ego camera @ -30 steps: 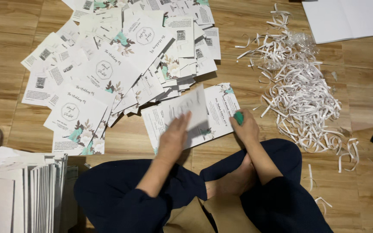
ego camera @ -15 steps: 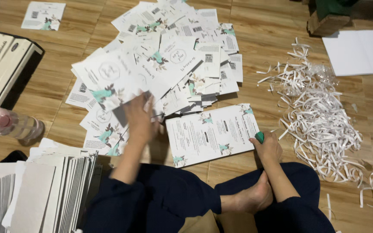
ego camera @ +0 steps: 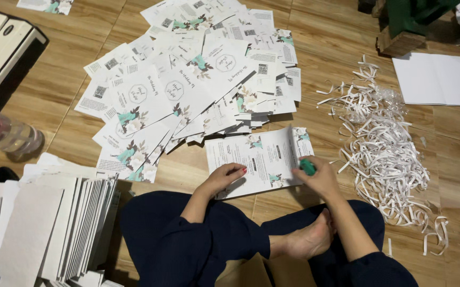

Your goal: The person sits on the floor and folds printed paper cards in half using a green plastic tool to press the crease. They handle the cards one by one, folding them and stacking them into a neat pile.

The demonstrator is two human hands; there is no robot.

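The printed sheet [ego camera: 259, 159] with floral corners lay flat on the wooden floor [ego camera: 336, 48], just before the crossed legs. The left hand [ego camera: 224, 178] pressed its lower left part with curled fingers. The right hand [ego camera: 320, 178] pinched a small green tool [ego camera: 308, 167] at the sheet's right edge. To work cleanly, the sheet probably needed firm holding. A heap of cards [ego camera: 187, 90] lay behind, paper strips [ego camera: 384, 154] to the right.

light: warm, even, indoor | shadows: soft, faint | focus: sharp | edges: slight wide-angle bend
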